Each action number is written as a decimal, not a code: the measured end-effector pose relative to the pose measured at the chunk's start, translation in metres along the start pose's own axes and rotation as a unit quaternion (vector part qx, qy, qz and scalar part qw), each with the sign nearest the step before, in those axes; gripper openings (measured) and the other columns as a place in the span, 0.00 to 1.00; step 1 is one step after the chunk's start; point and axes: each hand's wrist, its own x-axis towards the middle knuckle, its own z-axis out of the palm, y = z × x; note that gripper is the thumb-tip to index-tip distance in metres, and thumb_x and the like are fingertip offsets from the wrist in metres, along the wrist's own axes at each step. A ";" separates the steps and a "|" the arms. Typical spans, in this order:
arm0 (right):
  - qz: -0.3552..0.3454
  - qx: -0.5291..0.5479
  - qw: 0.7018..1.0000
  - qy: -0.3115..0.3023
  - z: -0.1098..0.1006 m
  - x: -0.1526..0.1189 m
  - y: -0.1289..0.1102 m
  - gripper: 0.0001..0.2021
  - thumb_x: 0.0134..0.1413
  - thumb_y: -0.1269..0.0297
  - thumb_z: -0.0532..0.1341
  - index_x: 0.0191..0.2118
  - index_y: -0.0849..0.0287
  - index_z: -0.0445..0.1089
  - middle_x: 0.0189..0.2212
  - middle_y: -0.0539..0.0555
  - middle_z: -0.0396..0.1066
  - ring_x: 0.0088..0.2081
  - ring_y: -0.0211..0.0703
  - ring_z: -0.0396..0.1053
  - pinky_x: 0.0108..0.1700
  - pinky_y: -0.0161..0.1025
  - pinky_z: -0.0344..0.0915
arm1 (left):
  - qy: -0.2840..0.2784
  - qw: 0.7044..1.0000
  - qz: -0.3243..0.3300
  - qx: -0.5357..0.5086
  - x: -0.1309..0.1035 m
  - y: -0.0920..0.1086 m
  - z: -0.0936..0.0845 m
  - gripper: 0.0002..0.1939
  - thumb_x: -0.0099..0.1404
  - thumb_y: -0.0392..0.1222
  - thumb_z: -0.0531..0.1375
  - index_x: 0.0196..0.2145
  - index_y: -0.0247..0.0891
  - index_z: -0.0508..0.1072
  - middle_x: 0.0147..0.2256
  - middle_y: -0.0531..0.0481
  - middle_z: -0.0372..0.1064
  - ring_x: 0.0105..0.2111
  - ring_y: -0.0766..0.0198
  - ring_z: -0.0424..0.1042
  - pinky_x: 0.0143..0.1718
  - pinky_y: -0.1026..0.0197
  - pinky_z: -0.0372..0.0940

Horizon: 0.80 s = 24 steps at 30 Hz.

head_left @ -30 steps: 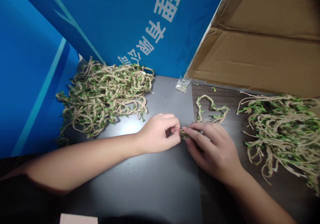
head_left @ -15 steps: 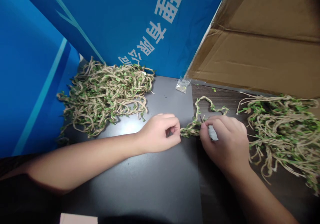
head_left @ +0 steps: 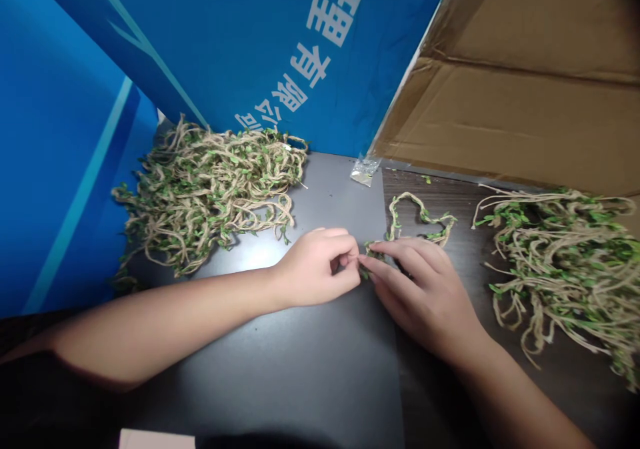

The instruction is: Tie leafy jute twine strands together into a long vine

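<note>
My left hand is closed in a pinch at the end of a leafy twine garland, a tan cord with small green leaves. My right hand lies over the garland's near part, its fingertips meeting those of my left hand. Twine shows beneath and between the right fingers, though my palm covers much of it. Beyond the right knuckles, a loop of the garland rests on the dark wood surface.
A heap of leafy twine lies left on the grey mat. Another bundle with loose ends lies right. A blue printed panel and brown cardboard stand behind, with a small clear packet at their foot.
My right hand has moved left along the garland, up to my left fingertips. A whitish thing seen under the right hand is now hidden. My left hand has stayed in place.
</note>
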 end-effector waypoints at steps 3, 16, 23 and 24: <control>0.009 -0.005 1.000 -0.012 0.001 -0.001 0.003 0.10 0.64 0.73 0.65 0.49 0.59 0.73 0.50 0.60 0.76 0.50 0.53 0.70 0.54 0.55 0.67 | -0.003 1.000 0.002 0.000 0.000 0.000 0.000 0.06 0.63 0.31 0.60 0.28 0.35 0.72 0.26 0.56 0.65 0.28 0.70 0.63 0.36 0.63 0.59; 0.129 0.014 0.984 0.121 -0.008 -0.006 0.011 0.08 0.63 0.74 0.64 0.44 0.55 0.69 0.40 0.55 0.77 0.43 0.47 0.76 0.47 0.46 0.70 | -0.005 1.000 -0.011 -0.009 0.000 0.001 -0.001 0.05 0.60 0.31 0.59 0.27 0.36 0.70 0.26 0.55 0.64 0.28 0.69 0.63 0.34 0.64 0.58; 0.219 -0.090 0.962 0.138 -0.008 -0.014 0.025 0.09 0.65 0.71 0.63 0.49 0.56 0.72 0.39 0.56 0.77 0.40 0.48 0.75 0.45 0.45 0.71 | 0.009 1.000 -0.003 -0.021 0.000 -0.001 -0.001 0.05 0.59 0.30 0.58 0.26 0.36 0.69 0.26 0.55 0.64 0.27 0.70 0.63 0.32 0.65 0.59; 0.219 -0.095 0.963 0.129 -0.008 -0.015 0.028 0.12 0.65 0.72 0.61 0.52 0.56 0.73 0.39 0.56 0.76 0.40 0.48 0.75 0.45 0.45 0.70 | 0.009 1.000 -0.004 -0.023 -0.001 -0.001 -0.001 0.05 0.59 0.30 0.58 0.27 0.35 0.69 0.27 0.55 0.64 0.27 0.70 0.63 0.31 0.65 0.58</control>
